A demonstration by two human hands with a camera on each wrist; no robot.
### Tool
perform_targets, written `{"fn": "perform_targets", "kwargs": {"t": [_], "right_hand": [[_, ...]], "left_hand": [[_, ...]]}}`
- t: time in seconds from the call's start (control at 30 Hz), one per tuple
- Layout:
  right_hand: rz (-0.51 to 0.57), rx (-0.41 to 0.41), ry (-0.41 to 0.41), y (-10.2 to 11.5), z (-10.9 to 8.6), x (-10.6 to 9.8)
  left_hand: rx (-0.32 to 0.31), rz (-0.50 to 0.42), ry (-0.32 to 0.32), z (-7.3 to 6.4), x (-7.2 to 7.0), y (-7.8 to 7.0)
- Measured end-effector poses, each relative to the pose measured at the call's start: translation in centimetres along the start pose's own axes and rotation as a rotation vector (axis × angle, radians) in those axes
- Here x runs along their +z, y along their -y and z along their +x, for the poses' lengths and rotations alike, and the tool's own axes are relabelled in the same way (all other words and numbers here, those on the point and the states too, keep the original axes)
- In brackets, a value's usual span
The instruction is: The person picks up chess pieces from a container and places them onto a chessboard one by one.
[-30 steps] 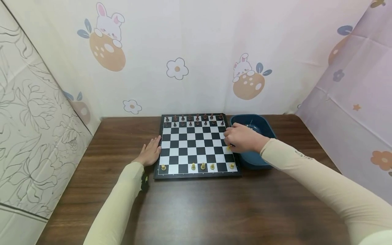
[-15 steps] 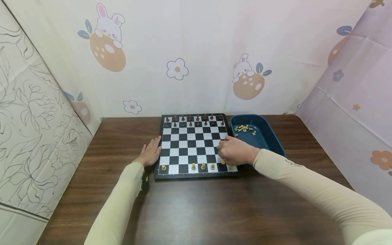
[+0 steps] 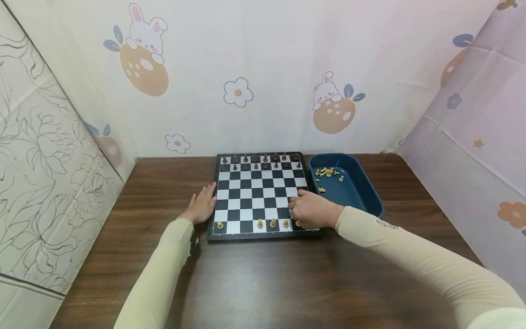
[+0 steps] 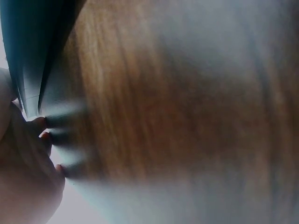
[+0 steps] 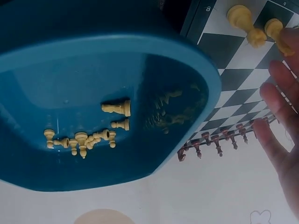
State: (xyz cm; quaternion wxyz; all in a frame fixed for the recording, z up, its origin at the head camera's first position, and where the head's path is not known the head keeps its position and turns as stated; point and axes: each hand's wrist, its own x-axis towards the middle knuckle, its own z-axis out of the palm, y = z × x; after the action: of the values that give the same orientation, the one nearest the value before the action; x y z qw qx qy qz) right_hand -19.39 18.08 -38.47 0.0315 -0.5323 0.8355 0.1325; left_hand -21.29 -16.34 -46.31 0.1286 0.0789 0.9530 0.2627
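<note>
A black-and-white chessboard (image 3: 251,196) lies on the wooden table, red-brown pieces (image 3: 265,157) along its far side. At its front right corner, my right hand (image 3: 314,209) pinches the top of a pale yellow chess piece (image 3: 298,223), its base down at the front row. In the right wrist view that chess piece (image 5: 274,29) stands beside another yellow piece (image 5: 243,18) in the corner square. Several yellow pieces (image 3: 273,223) stand along the front row. My left hand (image 3: 200,204) rests with straight fingers against the board's left edge.
Right of the board sits a blue plastic bin (image 3: 359,187) with several loose yellow pieces (image 3: 326,172) in it. A patterned cloth (image 3: 271,91) hangs behind the table (image 3: 263,283), with panels at both sides.
My right hand has moved from beside the bin to the board's front right, bringing the yellow chess piece down to the front row. More of the bin shows. The left hand stays put.
</note>
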Motion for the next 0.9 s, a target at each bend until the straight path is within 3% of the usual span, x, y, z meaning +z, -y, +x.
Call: {"fn": "perform_targets", "kwargs": {"t": [0.43,0.7,0.9], "right_hand": [[0.024,0.046,0.008,-2.1,-1.4,-1.6],[0.041,0.177,-0.031,-5.0,-2.8,-3.0],[0.032,0.253,-0.071,-7.6,-4.2,-2.6]], "left_hand": [[0.002,0.004,0.003,0.0,-0.1,-0.1],[-0.001,0.006,0.004,0.1,-0.2,0.0],[-0.002,0.002,0.008,0.1,-0.1,0.1]]}}
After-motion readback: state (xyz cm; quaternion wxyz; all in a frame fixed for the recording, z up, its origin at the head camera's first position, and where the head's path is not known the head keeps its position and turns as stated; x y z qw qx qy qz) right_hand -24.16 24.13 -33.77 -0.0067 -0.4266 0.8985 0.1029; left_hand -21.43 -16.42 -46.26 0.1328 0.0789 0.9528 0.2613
